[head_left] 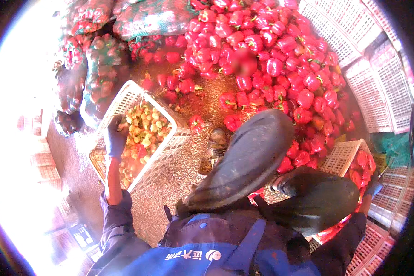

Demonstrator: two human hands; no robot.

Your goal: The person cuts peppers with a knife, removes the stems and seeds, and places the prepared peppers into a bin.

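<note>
My left hand (115, 138), in a pale glove with dark fingers, reaches over the near end of a white slatted crate (158, 154). It is along the crate's left inner side, beside a heap of yellow-green pepper cores (146, 123). The blurred fingers do not show whether they grip anything. Far to the right, my right hand (375, 187), also gloved, is beside a second pale crate (339, 158) holding red pepper pieces (361, 164). Its fingers are mostly hidden in shadow, so I cannot make out a grip.
A large pile of red bell peppers (273, 66) spreads ahead of my legs (250, 158). Filled green mesh sacks (105, 76) stand at the far left. White crates (377, 78) are stacked on the right, near green netting (392, 148). Loose peppers lie on the wet floor (168, 184).
</note>
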